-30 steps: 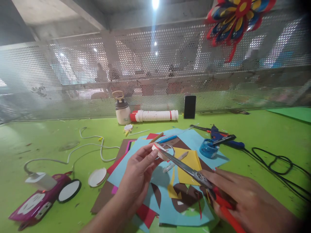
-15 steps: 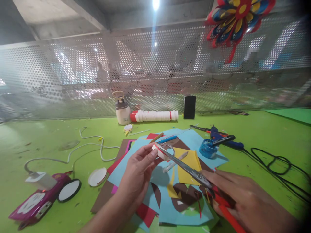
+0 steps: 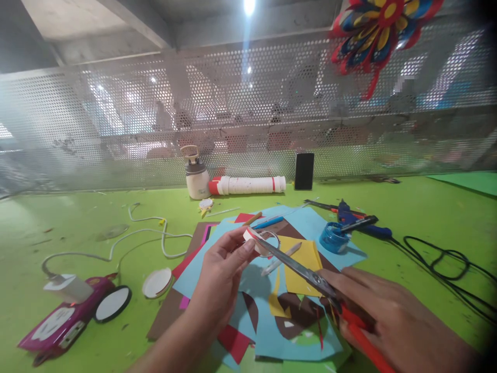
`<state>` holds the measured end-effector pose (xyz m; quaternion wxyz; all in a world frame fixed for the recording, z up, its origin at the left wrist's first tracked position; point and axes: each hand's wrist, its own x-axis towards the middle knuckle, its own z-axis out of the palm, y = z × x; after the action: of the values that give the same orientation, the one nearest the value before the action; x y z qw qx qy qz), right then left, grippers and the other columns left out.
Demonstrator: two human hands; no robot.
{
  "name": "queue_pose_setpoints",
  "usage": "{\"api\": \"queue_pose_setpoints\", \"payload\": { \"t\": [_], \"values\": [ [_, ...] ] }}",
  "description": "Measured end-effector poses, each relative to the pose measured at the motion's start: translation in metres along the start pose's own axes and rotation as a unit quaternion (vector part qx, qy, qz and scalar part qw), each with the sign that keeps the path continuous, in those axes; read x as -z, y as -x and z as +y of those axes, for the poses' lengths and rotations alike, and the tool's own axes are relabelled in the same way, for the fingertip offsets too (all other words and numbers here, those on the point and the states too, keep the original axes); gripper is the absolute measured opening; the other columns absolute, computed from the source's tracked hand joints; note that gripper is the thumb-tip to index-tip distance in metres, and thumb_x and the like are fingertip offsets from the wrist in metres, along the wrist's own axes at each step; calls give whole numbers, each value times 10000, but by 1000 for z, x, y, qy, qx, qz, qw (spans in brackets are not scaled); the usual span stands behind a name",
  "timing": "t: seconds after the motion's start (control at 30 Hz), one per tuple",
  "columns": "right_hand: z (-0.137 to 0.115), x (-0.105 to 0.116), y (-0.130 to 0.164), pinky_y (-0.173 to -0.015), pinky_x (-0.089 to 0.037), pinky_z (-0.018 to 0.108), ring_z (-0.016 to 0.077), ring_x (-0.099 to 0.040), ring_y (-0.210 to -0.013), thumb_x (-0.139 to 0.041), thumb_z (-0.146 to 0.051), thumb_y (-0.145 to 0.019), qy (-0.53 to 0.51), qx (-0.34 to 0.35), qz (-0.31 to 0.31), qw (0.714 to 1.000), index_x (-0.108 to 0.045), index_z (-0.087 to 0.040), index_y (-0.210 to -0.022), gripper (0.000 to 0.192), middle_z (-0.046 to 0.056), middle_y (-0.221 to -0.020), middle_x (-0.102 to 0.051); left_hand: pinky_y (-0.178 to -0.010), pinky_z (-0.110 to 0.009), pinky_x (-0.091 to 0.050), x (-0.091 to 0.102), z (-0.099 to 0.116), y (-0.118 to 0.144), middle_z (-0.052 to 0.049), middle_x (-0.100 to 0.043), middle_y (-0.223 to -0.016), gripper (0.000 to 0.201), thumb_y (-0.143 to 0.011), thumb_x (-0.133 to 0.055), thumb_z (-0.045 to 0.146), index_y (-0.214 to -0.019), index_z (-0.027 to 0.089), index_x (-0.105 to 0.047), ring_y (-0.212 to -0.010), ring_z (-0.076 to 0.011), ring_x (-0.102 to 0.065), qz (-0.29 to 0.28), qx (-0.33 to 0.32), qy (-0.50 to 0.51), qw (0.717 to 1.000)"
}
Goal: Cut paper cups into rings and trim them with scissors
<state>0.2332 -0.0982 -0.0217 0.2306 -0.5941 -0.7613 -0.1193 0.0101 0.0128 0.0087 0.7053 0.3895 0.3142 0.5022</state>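
The left hand (image 3: 223,274) pinches a small white ring (image 3: 254,241) with a red edge — it looks like a roll of tape — between thumb and fingertips, holding it above the sheets of coloured paper (image 3: 272,290). The ring is tilted, its open face turned toward the right. The right hand (image 3: 388,316) is closed around the red handles of a pair of scissors (image 3: 306,274); the long grey blades run up and to the left, and their tip meets the ring at its near edge. Whether the blades are parted at the tip cannot be told.

Count, as seen on the green table (image 3: 77,217):
- One pair of scissors, one white ring in hand.
- One loose pile of paper sheets — blue, yellow, brown, red and pink, overlapping; a sheet count is not possible.
- One blue round tub (image 3: 332,237), just beside one blue glue gun (image 3: 359,221) with a black cable (image 3: 442,259).
- One white ribbed tube (image 3: 248,185) with red bands, lying beside one white bottle (image 3: 196,176).
- One black phone (image 3: 304,171), standing upright against the perforated screen.
- One magenta toy car (image 3: 58,324) with a white charger (image 3: 66,287) resting on it, and one white disc (image 3: 156,283) near it.
- One paper pinwheel (image 3: 378,31), top right.
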Motion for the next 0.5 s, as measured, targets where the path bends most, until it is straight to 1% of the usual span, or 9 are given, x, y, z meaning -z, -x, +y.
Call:
{"api": "queue_pose_setpoints", "payload": {
  "t": [0.17, 0.3, 0.4, 0.5],
  "values": [
    [1, 0, -2, -678, -664, 461, 311, -770, -869, -476, -73, -725, 22, 27, 7, 999, -674, -178, -1191, 517, 167, -1064, -760, -855, -327, -568, 0, -1, -1, -102, -775, -1048, 286, -755, -837, 279, -1001, 158, -757, -925, -218, -733, -12, -13, -6, 1000],
    [-1, 3, -3, -692, -662, 494, 302, -776, -842, -459, -78, -733, 15, 30, 1, 999, -676, -179, -1153, 484, 172, -1041, -764, -861, -337, -570, 0, -1, -1, -98, -776, -1038, 263, -757, -836, 269, -983, 159, -758, -926, -221, -733, -12, -16, -5, 1000],
    [-2, 5, -5, -688, -662, 504, 301, -778, -818, -459, -82, -738, 13, 34, 6, 999, -666, -169, -1154, 472, 173, -1015, -768, -880, -358, -565, 0, -1, -1, -109, -774, -1056, 292, -753, -839, 280, -1004, 159, -753, -952, -238, -730, -10, -10, -13, 1000],
    [-1, 4, -6, -648, -664, 483, 305, -776, -806, -465, -79, -723, 15, 43, 10, 999, -655, -169, -1150, 476, 171, -1005, -769, -887, -360, -559, 0, -1, 0, -111, -773, -1060, 302, -755, -837, 291, -1014, 163, -748, -967, -242, -727, -5, -3, -18, 1000]
  ]
}}
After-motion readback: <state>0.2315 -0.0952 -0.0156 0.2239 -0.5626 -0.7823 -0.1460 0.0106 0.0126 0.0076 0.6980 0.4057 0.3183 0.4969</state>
